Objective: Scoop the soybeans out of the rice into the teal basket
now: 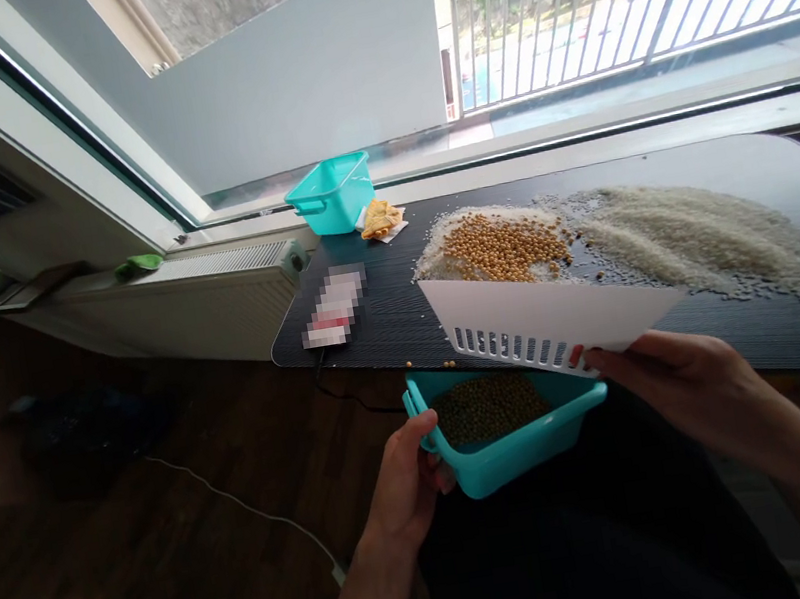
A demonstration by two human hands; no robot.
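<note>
My left hand [409, 475] grips the left end of a turquoise plastic basket [523, 457], thumb over the rim by its handle. Small dark green beans [489, 409] cover the basket's bottom. The basket is below the table's front edge. My right hand [675, 377] pinches the lower right corner of a white plastic panel [545, 309] with a row of slots. The panel stands tilted over the table edge, above the basket. Behind it lie yellow soybeans [504, 242] on white rice. Another broad heap of rice [701, 237] spreads to the right.
The black table [773, 352] stands against the window. At its back left are a second turquoise basket [334, 193] and a yellow crumpled piece [381, 218] on white paper. A blurred-out device [335, 307] with a cable lies at the left. A radiator [218, 298] stands beyond.
</note>
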